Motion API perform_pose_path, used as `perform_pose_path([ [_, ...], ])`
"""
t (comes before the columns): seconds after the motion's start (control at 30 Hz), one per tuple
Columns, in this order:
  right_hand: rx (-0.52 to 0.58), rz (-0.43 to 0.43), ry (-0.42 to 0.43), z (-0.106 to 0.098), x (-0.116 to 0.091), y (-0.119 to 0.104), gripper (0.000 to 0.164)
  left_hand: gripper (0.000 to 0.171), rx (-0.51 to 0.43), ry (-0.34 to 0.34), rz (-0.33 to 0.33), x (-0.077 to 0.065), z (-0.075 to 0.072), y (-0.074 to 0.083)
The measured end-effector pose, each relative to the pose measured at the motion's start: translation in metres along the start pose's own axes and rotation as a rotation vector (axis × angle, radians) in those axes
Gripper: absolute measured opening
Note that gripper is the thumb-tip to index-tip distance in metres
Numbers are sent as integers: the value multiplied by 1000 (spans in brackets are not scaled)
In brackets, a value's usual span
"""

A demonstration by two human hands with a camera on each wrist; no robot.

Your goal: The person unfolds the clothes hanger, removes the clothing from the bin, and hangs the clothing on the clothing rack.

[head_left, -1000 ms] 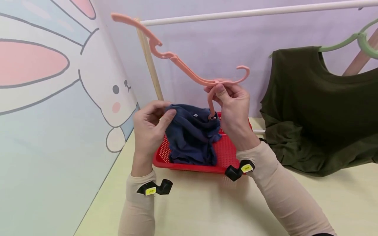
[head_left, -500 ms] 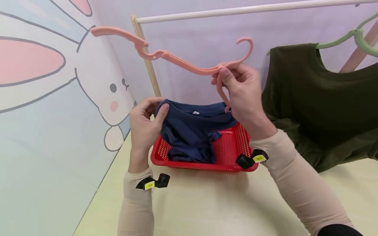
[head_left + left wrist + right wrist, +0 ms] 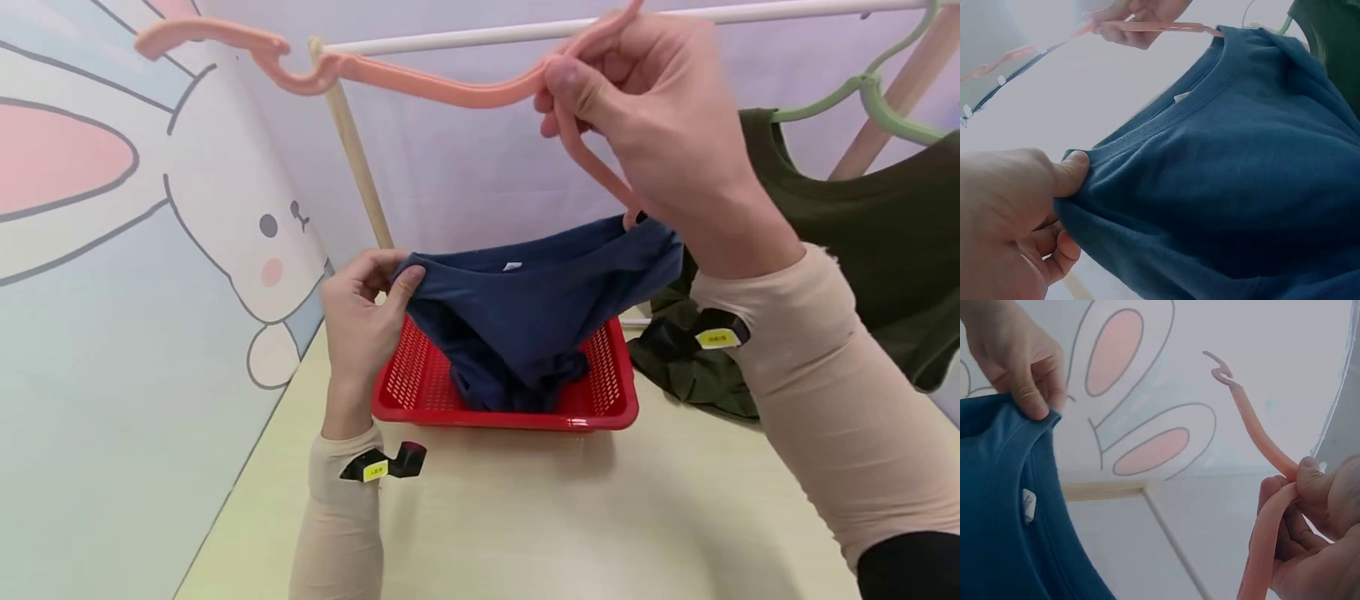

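Note:
A blue shirt (image 3: pixel 517 308) is stretched by its neckline, its lower part drooping into a red basket (image 3: pixel 502 419). My left hand (image 3: pixel 367 308) pinches one side of the collar between thumb and fingers, as the left wrist view also shows. Higher up, my right hand (image 3: pixel 660 117) grips a salmon-pink hanger (image 3: pixel 442 87) at its middle, below the hook. One hanger arm slants down into the shirt's far shoulder; its end is hidden by cloth. The other arm sticks out to the left, outside the shirt. A small white label (image 3: pixel 1029 506) shows inside the collar.
A white rail (image 3: pixel 465 37) on a wooden stand (image 3: pixel 356 150) runs across the back. At right, a dark green garment (image 3: pixel 885 225) is on a green hanger (image 3: pixel 892 117). A wall with a painted rabbit (image 3: pixel 240 200) borders the left side.
My right hand has moved up and to the right with the hanger. The shirt's neckline has gone from bunched to stretched wide, while my left hand has kept its pinch and shifted slightly left.

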State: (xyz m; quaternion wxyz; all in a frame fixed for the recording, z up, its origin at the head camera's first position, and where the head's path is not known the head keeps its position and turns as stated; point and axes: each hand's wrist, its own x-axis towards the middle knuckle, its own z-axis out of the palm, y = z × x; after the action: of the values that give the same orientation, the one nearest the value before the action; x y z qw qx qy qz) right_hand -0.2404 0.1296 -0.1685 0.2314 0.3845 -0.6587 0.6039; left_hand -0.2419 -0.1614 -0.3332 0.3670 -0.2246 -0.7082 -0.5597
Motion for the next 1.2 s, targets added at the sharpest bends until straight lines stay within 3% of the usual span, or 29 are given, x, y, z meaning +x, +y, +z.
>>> perform_pose_path([
  [0.1, 6, -50, -11, 2, -1, -1, 15, 18, -50, -11, 20, -1, 1, 3],
  [0.2, 74, -94, 5, 3, -12, 12, 19, 18, -95, -19, 54, -1, 4, 6],
  [0.4, 305, -66, 152, 12, -41, 52, 47, 22, -199, -30, 75, -2, 16, 11],
  [0.53, 248, -55, 174, 18, -57, 71, 47, 21, -236, -16, 59, -5, 20, 15],
  [0.73, 96, -62, 183, 19, -72, 84, 36, 15, -261, 97, 6, -2, 19, 19],
  [1.0, 75, -96, 215, 15, -81, 90, 35, 10, -336, 312, -55, 5, 8, 18],
  [1.2, 63, -93, 181, 13, -85, 92, 32, 9, -356, 378, -68, 7, 1, 18],
])
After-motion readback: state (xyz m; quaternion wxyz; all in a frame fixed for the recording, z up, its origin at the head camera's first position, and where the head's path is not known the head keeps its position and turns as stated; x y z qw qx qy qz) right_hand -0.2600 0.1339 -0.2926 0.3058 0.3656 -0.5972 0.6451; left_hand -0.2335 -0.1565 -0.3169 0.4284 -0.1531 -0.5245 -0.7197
